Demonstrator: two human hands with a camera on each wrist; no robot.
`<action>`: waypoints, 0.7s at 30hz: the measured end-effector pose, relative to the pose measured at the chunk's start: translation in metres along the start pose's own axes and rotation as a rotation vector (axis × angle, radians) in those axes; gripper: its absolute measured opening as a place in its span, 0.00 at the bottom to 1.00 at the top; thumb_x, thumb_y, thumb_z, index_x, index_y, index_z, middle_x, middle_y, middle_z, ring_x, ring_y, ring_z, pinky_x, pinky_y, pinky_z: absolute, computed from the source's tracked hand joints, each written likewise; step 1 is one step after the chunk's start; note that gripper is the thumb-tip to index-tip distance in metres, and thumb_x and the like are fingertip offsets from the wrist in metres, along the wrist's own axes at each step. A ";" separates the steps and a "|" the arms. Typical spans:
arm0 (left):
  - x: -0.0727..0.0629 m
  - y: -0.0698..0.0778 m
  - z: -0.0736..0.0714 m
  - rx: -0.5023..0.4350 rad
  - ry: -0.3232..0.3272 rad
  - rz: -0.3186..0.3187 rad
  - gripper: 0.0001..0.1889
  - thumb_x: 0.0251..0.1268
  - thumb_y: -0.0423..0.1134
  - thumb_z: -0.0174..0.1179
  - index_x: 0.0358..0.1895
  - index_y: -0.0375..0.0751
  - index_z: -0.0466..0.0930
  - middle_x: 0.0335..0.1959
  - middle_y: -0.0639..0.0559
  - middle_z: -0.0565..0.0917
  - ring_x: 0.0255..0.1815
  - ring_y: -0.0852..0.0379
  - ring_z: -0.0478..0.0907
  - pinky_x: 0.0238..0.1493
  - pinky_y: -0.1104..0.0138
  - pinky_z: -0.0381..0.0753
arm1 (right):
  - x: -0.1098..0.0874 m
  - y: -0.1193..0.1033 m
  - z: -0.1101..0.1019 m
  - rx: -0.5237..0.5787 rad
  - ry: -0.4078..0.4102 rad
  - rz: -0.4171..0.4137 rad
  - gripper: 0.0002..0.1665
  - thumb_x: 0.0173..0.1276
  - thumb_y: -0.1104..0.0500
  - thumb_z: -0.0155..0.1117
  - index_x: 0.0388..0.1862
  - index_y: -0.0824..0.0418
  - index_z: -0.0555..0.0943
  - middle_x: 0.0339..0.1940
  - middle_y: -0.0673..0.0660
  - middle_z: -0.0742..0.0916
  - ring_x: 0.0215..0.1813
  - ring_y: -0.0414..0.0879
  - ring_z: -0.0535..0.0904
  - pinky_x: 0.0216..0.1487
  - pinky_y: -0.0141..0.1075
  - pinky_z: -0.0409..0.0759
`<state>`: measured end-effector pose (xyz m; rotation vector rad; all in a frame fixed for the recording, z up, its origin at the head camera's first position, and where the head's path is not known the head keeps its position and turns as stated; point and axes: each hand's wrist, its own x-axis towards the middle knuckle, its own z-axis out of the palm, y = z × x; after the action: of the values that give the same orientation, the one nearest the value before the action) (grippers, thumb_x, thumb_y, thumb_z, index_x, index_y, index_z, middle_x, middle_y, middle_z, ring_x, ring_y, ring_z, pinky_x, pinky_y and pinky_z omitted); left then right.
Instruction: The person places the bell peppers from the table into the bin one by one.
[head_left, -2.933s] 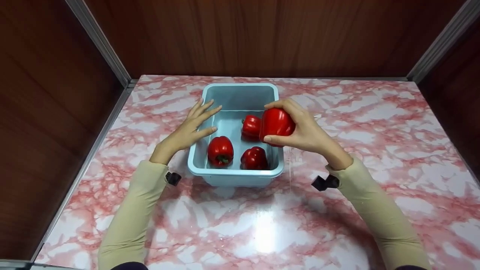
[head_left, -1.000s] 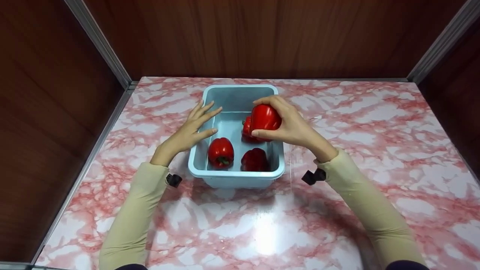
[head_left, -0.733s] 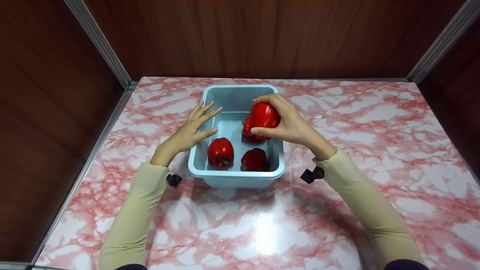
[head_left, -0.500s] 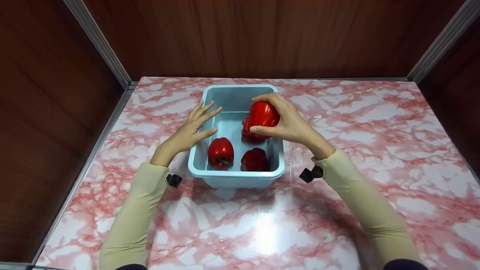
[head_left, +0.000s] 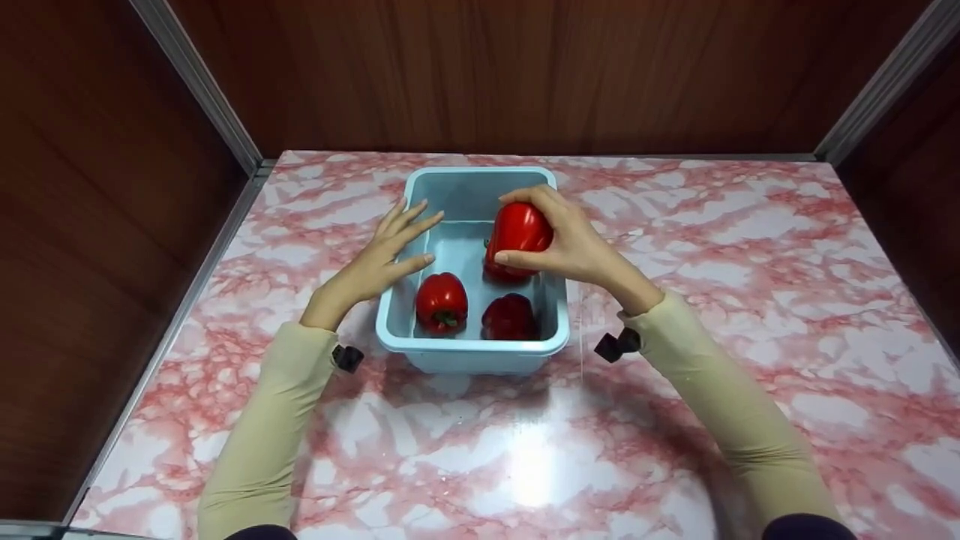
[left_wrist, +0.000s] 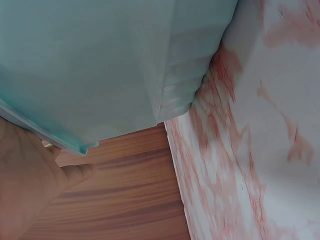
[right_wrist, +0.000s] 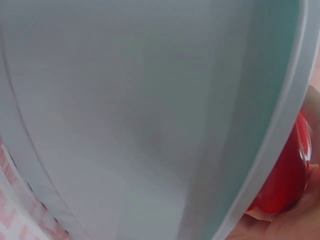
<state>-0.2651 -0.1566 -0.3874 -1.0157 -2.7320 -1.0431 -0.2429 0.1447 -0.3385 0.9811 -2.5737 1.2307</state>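
A light blue plastic box [head_left: 472,346] stands on the table. My right hand [head_left: 576,244] grips a red bell pepper [head_left: 525,225] inside its right side, thumb in front and fingers behind. Beneath that one, another red bell pepper [head_left: 490,261] is mostly hidden. Two more lie near the front wall: a bell pepper [head_left: 439,300] with its green stem towards me and a darker bell pepper [head_left: 508,318]. My left hand [head_left: 369,264] lies over the left rim with fingers spread. The right wrist view shows the held pepper [right_wrist: 282,185] past the box wall [right_wrist: 135,110].
The table [head_left: 450,465] has a red-and-white marbled top. Brown wood-grain panels [head_left: 525,75] enclose it at the back and both sides, joined by metal corner posts [head_left: 202,82]. A black wrist camera [head_left: 346,358] sits on the left cuff, another camera [head_left: 618,346] on the right.
My right hand has carried the held bell pepper leftwards from the right rim to over the back-right pepper, drifting slightly further left in the last half second. My left hand has stayed put.
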 end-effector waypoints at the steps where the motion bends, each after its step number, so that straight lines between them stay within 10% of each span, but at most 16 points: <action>1: 0.000 0.000 0.000 -0.004 0.000 0.000 0.30 0.65 0.52 0.53 0.70 0.62 0.57 0.75 0.48 0.50 0.75 0.46 0.31 0.66 0.38 0.37 | 0.000 0.001 0.000 -0.001 -0.004 0.003 0.38 0.49 0.40 0.71 0.59 0.44 0.69 0.56 0.45 0.74 0.56 0.41 0.69 0.49 0.43 0.78; 21: -0.001 0.000 -0.001 0.002 -0.015 -0.029 0.31 0.64 0.59 0.51 0.70 0.67 0.55 0.75 0.53 0.48 0.75 0.55 0.28 0.67 0.39 0.38 | 0.006 0.002 0.005 0.023 -0.007 -0.019 0.33 0.55 0.44 0.68 0.59 0.52 0.72 0.56 0.51 0.76 0.54 0.42 0.72 0.52 0.42 0.76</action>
<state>-0.2649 -0.1581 -0.3868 -0.9905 -2.7669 -1.0403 -0.2480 0.1389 -0.3413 1.0137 -2.5552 1.2571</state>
